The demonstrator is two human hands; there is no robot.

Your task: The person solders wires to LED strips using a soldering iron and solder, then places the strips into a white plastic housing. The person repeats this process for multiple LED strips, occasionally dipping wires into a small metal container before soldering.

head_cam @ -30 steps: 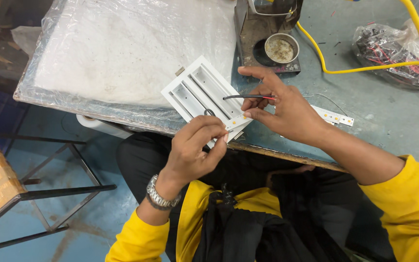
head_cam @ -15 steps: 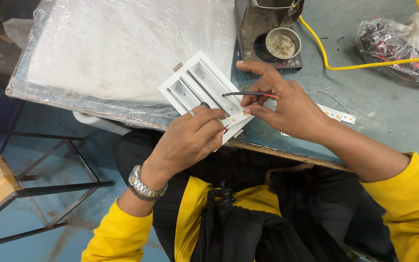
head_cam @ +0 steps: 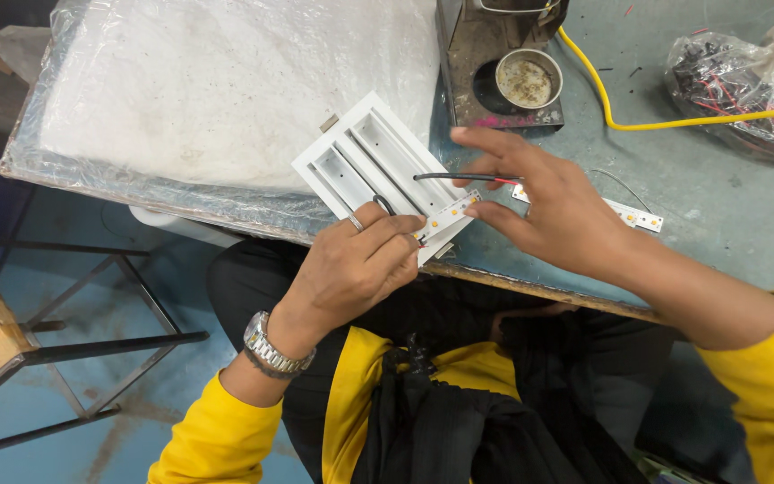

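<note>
Hands: two [head_cam: 351, 269] [head_cam: 553, 211], gripping one LED strip [head_cam: 448, 215] over one white housing [head_cam: 360, 166]

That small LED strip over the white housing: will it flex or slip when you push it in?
The LED strip looks thin and narrow, so probably light and slightly bendy. The left hand and right hand both pinch it, suggesting it shifts easily. The black wire looks floppy and may tug.

The left hand [head_cam: 351, 269] covers the white housing's [head_cam: 365, 161] six o'clock corner. The bag of wires [head_cam: 736, 85] at two o'clock is cut off by the frame edge, its contents indistinct.
</note>
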